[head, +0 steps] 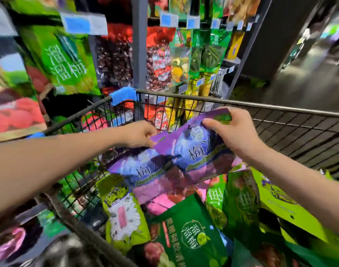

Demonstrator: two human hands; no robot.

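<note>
Your left hand (139, 134) and right hand (231, 132) both pinch the top edge of the purple packets (184, 153) near the far rim of the cart (280, 109).

Both bare arms reach to the purple packet (176, 151): left hand (139, 134) pinches its left edge, right hand (230, 130) (thumb in front) grips its top.

Hanging snack bags (159, 60) fill the shop shelves at left and middle; a grey upright post (138, 45) stands between them; blue price labels (84, 23) sit on the rails; at right a dark end panel (264, 41); beyond it a shiny grey floor (307, 81), blurred, perhaps an aisle.
</note>
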